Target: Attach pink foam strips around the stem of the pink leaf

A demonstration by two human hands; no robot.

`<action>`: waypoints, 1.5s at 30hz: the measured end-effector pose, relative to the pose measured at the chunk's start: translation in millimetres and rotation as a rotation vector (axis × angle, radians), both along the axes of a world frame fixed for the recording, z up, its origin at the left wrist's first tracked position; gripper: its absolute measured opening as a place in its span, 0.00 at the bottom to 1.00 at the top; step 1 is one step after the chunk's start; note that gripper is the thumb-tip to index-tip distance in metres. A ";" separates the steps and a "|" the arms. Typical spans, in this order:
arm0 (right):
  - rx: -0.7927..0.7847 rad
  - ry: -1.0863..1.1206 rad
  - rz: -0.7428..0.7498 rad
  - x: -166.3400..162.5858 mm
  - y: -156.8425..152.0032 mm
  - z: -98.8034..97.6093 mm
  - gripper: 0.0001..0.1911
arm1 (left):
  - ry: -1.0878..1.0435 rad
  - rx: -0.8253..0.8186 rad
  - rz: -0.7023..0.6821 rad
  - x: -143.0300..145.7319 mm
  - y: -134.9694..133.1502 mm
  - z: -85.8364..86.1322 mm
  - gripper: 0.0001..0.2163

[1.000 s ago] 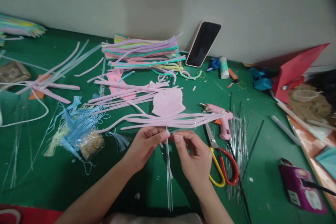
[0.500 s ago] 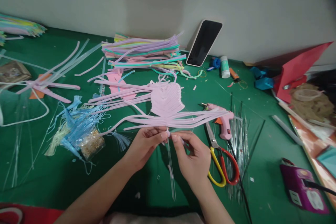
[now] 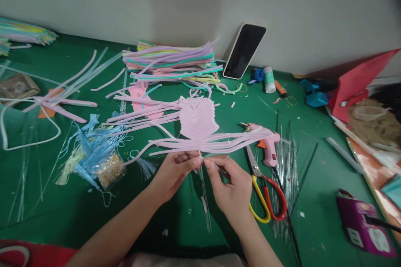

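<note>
A pale pink woven piece (image 3: 198, 117) made of pipe cleaners lies on the green table, its long loose stems (image 3: 238, 138) fanned to both sides. At its near end, my left hand (image 3: 174, 175) pinches a small pink pipe cleaner between thumb and fingers. Close beside it, my right hand (image 3: 231, 183) pinches the same pipe cleaner, its fingers curled. Both thumbs nearly meet there. Thin clear threads (image 3: 205, 206) hang down between the hands toward me. The exact spot of the grip is mostly covered by my fingertips.
Right of my hands lie scissors (image 3: 256, 170), a pink glue gun (image 3: 270, 150) and silvery strips (image 3: 283, 183). Blue tassels (image 3: 86, 152) and a bead bag (image 3: 109, 171) are on the left. Behind are bundled colourful pipe cleaners (image 3: 175, 60) and a leaning phone (image 3: 244, 52).
The view has shifted very slightly. Both hands keep their pinch in nearly the same place, and the woven piece has barely moved.
</note>
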State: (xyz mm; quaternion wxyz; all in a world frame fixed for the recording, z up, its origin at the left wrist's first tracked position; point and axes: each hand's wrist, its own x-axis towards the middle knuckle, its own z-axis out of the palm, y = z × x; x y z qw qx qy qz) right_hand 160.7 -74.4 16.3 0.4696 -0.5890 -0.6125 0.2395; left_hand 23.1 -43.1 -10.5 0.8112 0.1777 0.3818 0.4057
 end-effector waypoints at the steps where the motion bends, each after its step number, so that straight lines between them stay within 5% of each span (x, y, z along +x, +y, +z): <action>1: -0.010 0.001 0.001 0.3 -0.2 -0.6 0.05 | 0.003 0.000 0.000 0.5 0.4 -0.1 0.08; 12: -0.182 0.250 0.008 1.7 0.1 -8.9 0.03 | 0.052 0.012 0.028 1.6 4.8 6.9 0.09; 16: -0.257 0.342 0.091 8.2 -4.3 -13.5 0.18 | 0.101 0.070 0.035 1.6 5.9 9.3 0.09; 27: -0.231 0.335 -0.074 17.0 -13.8 -7.8 0.05 | 0.169 0.113 -0.016 -2.9 2.6 9.2 0.09; 35: -0.194 0.373 0.022 20.3 -11.7 6.8 0.09 | -0.269 -0.189 -0.073 -4.4 7.2 6.4 0.08; 38: -0.179 0.300 -0.100 23.0 -3.0 -1.6 0.07 | -0.387 -0.328 -0.108 -5.5 8.6 6.1 0.06; 41: -0.045 0.165 -0.254 31.8 10.2 -11.8 0.29 | -0.438 -0.393 -0.135 -7.7 8.8 7.8 0.06; 43: 0.020 0.091 -0.196 42.5 19.3 -11.5 0.45 | -0.456 -0.423 -0.161 -9.7 8.5 9.5 0.06; 45: 0.076 0.029 -0.063 55.1 27.9 -3.5 0.51 | -0.455 -0.425 -0.204 -11.4 7.8 11.5 0.07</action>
